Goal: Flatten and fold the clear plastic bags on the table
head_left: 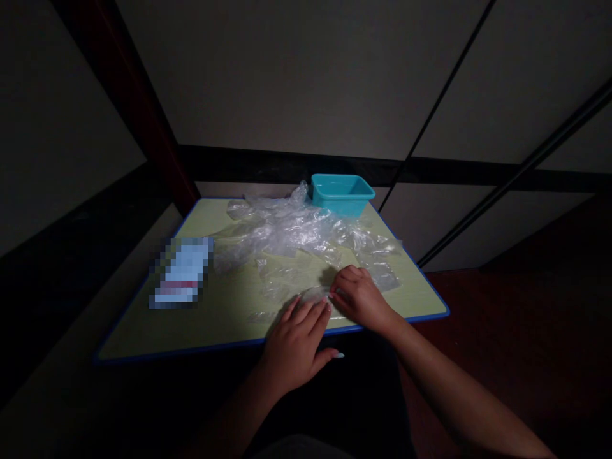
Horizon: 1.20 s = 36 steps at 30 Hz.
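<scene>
My left hand (297, 344) lies with fingers stretched out on a clear plastic bag (315, 294) at the near edge of the small table. Its thumb sticks out sideways past the blue rim. Just right of it, my right hand (359, 297) has its fingers curled in, with fingertips pinched at the bag's edge. Behind both hands spreads a loose heap of crumpled clear plastic bags (291, 229). Where one bag ends and another begins is hard to make out.
A turquoise plastic basket (340, 203) stands at the table's back right, against the heap. A blurred-out flat object (184, 271) lies on the left. The pale yellow tabletop (215, 325) has a blue rim. Cabinet-like panels (296, 76) rise close behind it.
</scene>
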Tool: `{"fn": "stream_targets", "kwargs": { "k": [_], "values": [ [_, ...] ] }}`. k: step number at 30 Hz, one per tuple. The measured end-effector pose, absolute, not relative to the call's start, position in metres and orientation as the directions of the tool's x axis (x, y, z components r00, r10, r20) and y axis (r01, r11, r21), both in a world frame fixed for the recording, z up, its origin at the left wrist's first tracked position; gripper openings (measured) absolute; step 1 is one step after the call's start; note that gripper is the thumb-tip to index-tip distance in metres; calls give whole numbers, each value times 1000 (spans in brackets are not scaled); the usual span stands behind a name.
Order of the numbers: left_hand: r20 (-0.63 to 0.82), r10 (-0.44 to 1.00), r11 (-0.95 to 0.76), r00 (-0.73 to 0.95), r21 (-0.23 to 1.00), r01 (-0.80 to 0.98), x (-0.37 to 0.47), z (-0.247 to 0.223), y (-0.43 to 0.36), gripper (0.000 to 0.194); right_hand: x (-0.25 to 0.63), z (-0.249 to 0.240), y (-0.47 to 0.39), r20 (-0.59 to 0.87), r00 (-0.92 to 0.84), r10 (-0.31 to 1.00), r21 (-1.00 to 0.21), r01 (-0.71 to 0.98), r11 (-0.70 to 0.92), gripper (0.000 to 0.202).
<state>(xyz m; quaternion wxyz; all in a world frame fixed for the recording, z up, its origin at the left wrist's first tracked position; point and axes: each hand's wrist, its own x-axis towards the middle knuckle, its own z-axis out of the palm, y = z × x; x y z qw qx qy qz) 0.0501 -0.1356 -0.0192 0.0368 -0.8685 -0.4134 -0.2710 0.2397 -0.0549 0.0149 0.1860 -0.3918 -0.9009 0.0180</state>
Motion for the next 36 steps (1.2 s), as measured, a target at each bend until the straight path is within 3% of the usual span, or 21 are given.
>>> {"fn": "stream_targets", "kwargs": {
  "k": [7, 13, 16, 19, 23, 27, 36],
  "values": [
    [681, 663, -600, 311, 233, 765, 49, -25, -141, 28, 241, 8, -56, 330, -665, 669, -69, 690, 720, 14],
    [614, 736, -513, 284, 231, 827, 54, -24, -136, 52, 245, 4, -57, 369, -690, 623, -23, 663, 749, 16],
    [569, 766, -492, 300, 218, 843, 55, -23, -133, 56, 249, 7, -59, 361, -709, 606, -21, 643, 765, 16],
    [543, 776, -494, 322, 204, 845, 55, -23, -132, 53, 254, 13, -66, 337, -708, 620, -60, 641, 765, 19],
    [485, 803, -484, 347, 190, 854, 57, -21, -132, 54, 251, 19, -85, 329, -566, 756, -153, 758, 634, 38],
    [443, 809, -495, 387, 159, 854, 59, -21, -132, 62, 233, 14, -110, 199, -554, 808, -242, 772, 588, 57],
    [394, 820, -498, 415, 134, 857, 59, -26, -130, 66, 215, 2, -123, 112, -506, 855, -326, 794, 513, 59]
  ]
}}
